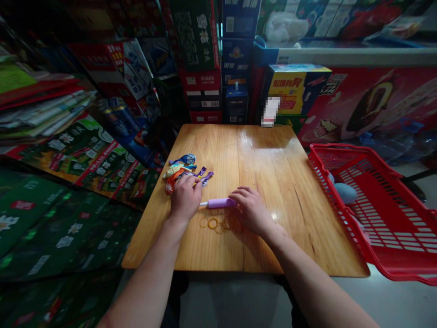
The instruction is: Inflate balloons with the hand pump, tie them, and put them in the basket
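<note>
— Bare forearms [150, 273] reach over the near edge of the table [269, 173]. How are the hands set?

— Left hand [187, 198]: palm down, fingers bent, its tips at a heap of limp balloons [178, 171]. Whether it pinches one, I can't tell. Right hand [251, 208]: partly open, fingers curved over the right end of a purple cylinder [220, 203]. How firmly, I can't tell either.

— Where exactly is that cylinder?

— Between the two hands, lying crosswise, its thin white nozzle [204, 204] pointing at the left one. Smooth and round-sided.

— And close by?

— Thin amber rings [213, 223], some overlapping, on the near side of the cylinder. The balloons are crumpled and wrinkled: blue, cream, orange, purple.

— Where is the room to move?

— Mostly rightward: glossy, grained wood runs from the right hand to the right edge, and beyond both hands to the far one. On the left, the heap sits near the edge.

— Past the edges?

— Just beside the right one, a red basket [392, 246] of slotted plastic, with a smooth, pale blue, rounded thing [345, 193] inside. Behind the far edge, stacked boxes [237, 102]; to the left, green printed packs [68, 228].
</note>
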`<state>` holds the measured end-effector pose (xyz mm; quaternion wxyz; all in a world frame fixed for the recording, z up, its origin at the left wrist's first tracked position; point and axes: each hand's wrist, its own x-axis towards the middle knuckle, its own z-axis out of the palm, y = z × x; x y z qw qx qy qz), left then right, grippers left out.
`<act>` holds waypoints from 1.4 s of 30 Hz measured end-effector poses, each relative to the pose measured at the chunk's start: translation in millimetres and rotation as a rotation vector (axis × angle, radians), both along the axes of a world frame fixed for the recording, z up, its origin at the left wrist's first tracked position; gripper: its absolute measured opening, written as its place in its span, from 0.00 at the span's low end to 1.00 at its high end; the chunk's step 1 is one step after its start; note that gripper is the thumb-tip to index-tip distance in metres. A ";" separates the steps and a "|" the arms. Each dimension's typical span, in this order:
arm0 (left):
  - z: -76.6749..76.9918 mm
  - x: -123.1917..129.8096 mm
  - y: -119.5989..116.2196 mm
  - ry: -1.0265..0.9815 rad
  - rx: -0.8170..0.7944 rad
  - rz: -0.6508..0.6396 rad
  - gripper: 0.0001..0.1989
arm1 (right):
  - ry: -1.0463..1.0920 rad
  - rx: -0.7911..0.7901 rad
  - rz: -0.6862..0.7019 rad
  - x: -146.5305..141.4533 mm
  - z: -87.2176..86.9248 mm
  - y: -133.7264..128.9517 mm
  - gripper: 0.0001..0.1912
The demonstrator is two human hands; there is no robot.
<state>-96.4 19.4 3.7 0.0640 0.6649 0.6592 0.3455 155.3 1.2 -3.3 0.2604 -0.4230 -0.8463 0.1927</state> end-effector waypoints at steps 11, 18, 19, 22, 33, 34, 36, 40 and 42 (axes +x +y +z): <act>1.5 -2.4 1.4 -1.075 -0.112 0.008 0.19 | 0.058 -0.050 -0.211 15.4 3.9 10.5 0.16; 10.8 8.9 -6.1 -1.337 -0.246 -0.064 0.17 | 1.062 -0.866 -0.432 25.8 14.2 27.2 0.15; 11.8 12.9 -7.8 -1.364 -0.261 -0.077 0.17 | 1.145 -0.960 -0.391 24.5 17.4 25.9 0.15; 14.2 25.3 -13.6 -1.434 -0.314 -0.128 0.15 | 1.289 -1.140 -0.246 17.2 24.7 18.1 0.18; 14.2 52.6 -31.9 -1.503 -0.532 -0.418 0.13 | 1.421 -1.425 -0.297 -2.0 15.5 6.6 0.22; 13.9 52.8 -32.2 -1.510 -0.534 -0.418 0.13 | 1.393 -1.401 -0.293 -1.2 16.2 6.0 0.22; 13.9 52.8 -32.4 -1.533 -0.527 -0.414 0.12 | 1.332 -1.346 -0.289 -0.5 18.2 4.5 0.23; 14.2 53.7 -32.5 -1.572 -0.531 -0.415 0.10 | 1.276 -1.337 -0.210 -2.0 20.5 0.9 0.24; 13.4 55.0 -32.0 -1.586 -0.543 -0.422 0.10 | 1.280 -1.324 -0.208 -3.0 19.4 -0.4 0.22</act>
